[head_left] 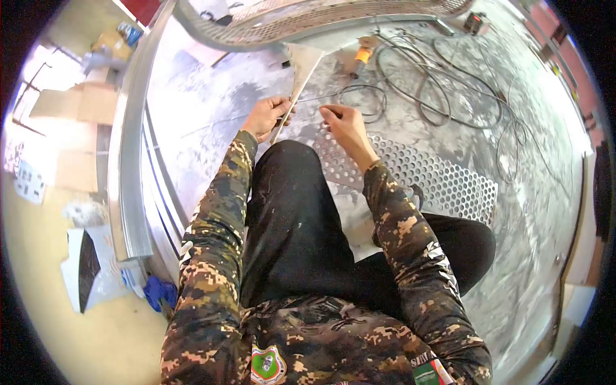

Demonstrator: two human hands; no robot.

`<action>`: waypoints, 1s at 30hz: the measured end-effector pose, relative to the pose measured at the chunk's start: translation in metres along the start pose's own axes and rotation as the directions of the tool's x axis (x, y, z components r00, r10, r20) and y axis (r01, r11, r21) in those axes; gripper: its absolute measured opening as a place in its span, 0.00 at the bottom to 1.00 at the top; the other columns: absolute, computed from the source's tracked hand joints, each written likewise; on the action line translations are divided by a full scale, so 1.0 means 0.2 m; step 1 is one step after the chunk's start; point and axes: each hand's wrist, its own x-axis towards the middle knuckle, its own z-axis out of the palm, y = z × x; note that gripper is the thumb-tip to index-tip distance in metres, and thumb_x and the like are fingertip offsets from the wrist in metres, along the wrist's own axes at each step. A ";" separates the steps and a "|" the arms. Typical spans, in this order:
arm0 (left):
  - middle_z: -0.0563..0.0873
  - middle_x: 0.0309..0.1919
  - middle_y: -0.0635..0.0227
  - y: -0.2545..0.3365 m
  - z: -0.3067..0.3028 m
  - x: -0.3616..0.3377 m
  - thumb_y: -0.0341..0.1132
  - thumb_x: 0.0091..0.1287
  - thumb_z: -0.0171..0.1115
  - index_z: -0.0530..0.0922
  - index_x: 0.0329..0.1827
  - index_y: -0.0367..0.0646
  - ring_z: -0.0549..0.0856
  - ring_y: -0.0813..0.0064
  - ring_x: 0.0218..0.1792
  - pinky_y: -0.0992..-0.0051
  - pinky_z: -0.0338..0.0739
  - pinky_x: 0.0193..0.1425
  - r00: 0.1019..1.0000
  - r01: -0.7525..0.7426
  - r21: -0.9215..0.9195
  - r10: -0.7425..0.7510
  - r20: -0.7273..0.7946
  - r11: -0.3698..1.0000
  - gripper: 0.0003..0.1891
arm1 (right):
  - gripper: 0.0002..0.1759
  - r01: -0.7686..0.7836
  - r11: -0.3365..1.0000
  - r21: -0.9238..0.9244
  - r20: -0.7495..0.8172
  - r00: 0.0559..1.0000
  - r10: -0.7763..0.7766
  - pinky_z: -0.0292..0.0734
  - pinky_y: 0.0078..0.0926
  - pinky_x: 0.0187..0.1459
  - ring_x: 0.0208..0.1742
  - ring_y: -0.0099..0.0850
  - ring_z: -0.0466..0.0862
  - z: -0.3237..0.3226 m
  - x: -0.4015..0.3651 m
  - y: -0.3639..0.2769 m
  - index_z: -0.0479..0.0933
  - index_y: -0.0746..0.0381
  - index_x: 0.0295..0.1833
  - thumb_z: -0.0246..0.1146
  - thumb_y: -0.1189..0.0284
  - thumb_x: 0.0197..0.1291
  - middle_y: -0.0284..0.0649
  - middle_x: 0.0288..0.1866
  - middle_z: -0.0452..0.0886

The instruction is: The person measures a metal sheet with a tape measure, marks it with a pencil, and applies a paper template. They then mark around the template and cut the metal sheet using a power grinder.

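Observation:
In the head view my left hand [268, 117] is closed on a flat, pale, pointed panel [304, 67], gripping it near its lower end above my raised knee. The panel stands tilted, widening toward its top. To the right of it, apart from it, is my right hand [346, 128], with its thumb and forefinger pinched together; whatever they hold, if anything, is too small to make out. Below my right wrist a perforated metal sheet [443, 178] lies on the floor, partly covered by my forearm and leg.
A yellow power tool [362, 56] lies ahead beside coiled black cables [443, 80]. A curved perforated metal frame [308, 24] spans the far side. Long metal channels [131, 147] run along my left, near a blue cloth [159, 292] and cardboard [76, 138].

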 end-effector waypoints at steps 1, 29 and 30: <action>0.85 0.38 0.70 0.09 0.08 0.02 0.38 0.75 0.59 0.81 0.53 0.37 0.81 0.80 0.34 0.78 0.80 0.41 1.000 -0.004 -0.010 0.004 0.002 1.000 0.13 | 0.17 0.041 0.998 0.043 -0.035 0.999 -0.039 0.78 0.28 0.38 0.33 0.28 0.84 -0.01 0.02 -0.03 0.85 0.68 0.48 0.63 0.65 0.64 0.46 0.33 0.87; 0.61 0.72 0.51 -0.66 0.29 0.33 0.30 0.48 0.78 0.58 0.75 0.51 0.66 0.45 0.70 0.51 0.68 0.68 0.998 -0.046 0.956 -0.033 0.058 0.289 0.49 | 0.12 -0.496 0.860 -0.123 -0.229 0.857 0.462 0.79 0.45 0.42 0.38 0.54 0.85 0.35 -0.29 1.00 0.82 0.69 0.34 0.64 0.68 0.55 0.57 0.31 0.83; 0.62 0.72 0.52 -0.69 0.29 0.35 0.30 0.47 0.79 0.59 0.75 0.54 0.66 0.45 0.70 0.47 0.68 0.68 0.998 -0.034 0.969 -0.038 0.045 0.243 0.51 | 0.12 -0.512 0.850 -0.127 -0.224 0.849 0.478 0.79 0.45 0.42 0.38 0.54 0.85 0.37 -0.28 1.03 0.82 0.69 0.34 0.64 0.68 0.55 0.57 0.31 0.83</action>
